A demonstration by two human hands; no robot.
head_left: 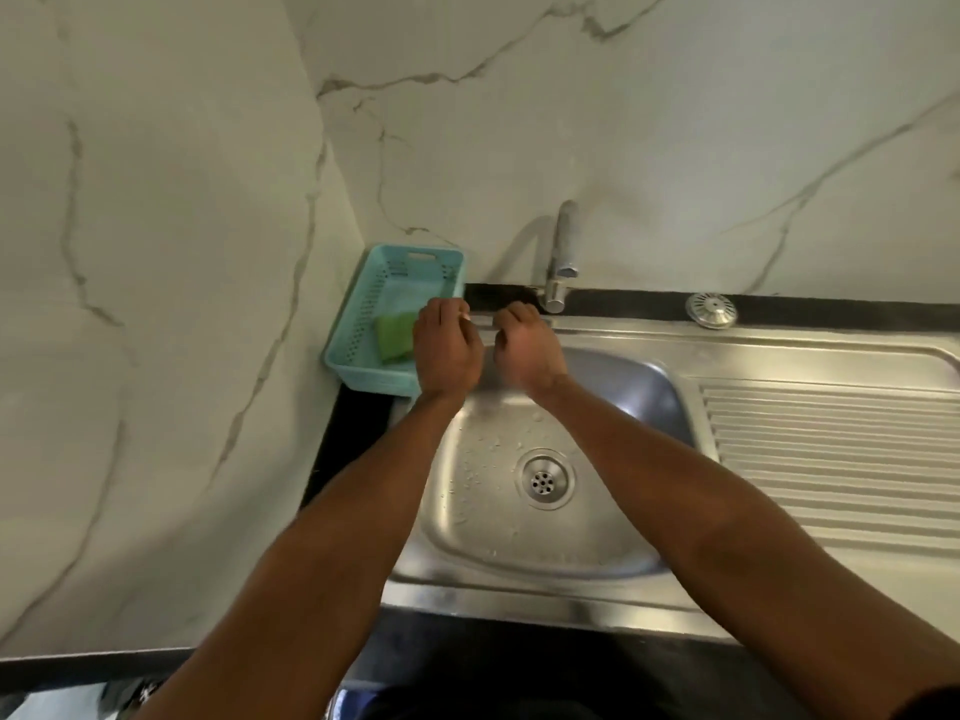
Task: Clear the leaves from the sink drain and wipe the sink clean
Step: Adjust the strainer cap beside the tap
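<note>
Counts: one basket, one sponge, two hands, one tap, one sink with one drain, one loose strainer cap.
Wall: pale marble-look panels on the left and far sides.
Basket: light blue, perforated, on the dark worktop in the far left corner, just left of the sink.
Basket contents: a green sponge, its right end hidden behind the left hand.
Left hand: over the basket's right edge at the sink's far left corner, fingers curled; whether it grips anything cannot be told.
Right hand: just right of the left hand, over the sink's far rim, fingers curled; what it holds, if anything, cannot be told.
Tap: metal, upright, at the far rim just beyond the right hand.
Sink: steel bowl with water drops on its floor.
Drain: in the bowl's middle, nearer than both hands and well apart from them, no leaves showing on it.
Strainer cap: on the far worktop strip, right of the tap.
Draining board: ribbed steel, right of the bowl.
</note>
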